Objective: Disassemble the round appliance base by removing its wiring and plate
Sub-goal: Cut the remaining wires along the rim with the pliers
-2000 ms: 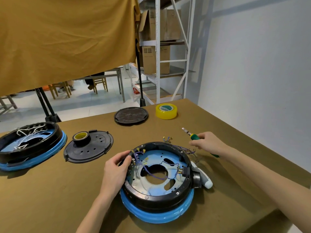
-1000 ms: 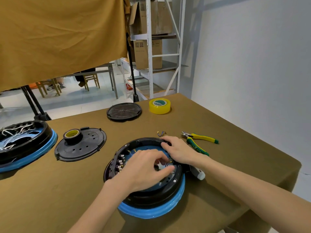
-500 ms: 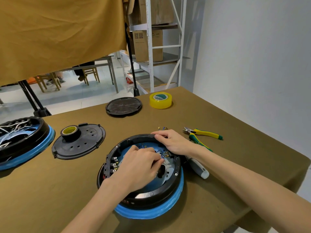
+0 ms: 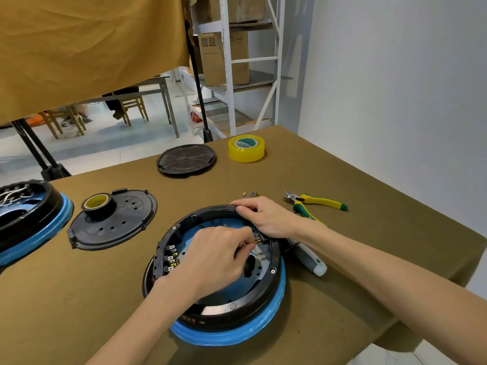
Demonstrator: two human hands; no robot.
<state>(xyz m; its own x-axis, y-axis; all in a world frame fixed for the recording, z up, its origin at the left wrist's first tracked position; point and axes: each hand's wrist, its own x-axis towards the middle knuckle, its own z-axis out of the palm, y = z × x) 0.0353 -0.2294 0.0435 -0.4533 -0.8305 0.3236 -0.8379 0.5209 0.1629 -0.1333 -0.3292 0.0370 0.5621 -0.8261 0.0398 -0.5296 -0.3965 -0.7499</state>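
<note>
Both of my hands are on the round appliance base [image 4: 224,306], which sits on the brown table [image 4: 342,175] right in front of me, black ring up and blue band below. In the head view, my left hand [image 4: 210,262] reaches inside the ring, fingertips drawn together and pinching a thin wire [image 4: 247,243] beside the small connector at the inner wall — the blue plate [image 4: 189,241] shows under my knuckles. My right hand [image 4: 266,217] lies over the far rim, fingers curled round the edge and gripping it. A row of metal terminals [image 4: 171,256] lines the left inner wall. Just beside the base on the right lies a white-tipped screwdriver handle [image 4: 308,259]; past my right wrist lie the yellow-green pliers [image 4: 316,201]. Farther off — a black perforated cover [image 4: 118,227] with a tape roll [image 4: 97,204] on it, a round black disc [image 4: 187,159], yellow tape [image 4: 246,147], and a second base [image 4: 29,222] at the left edge
</note>
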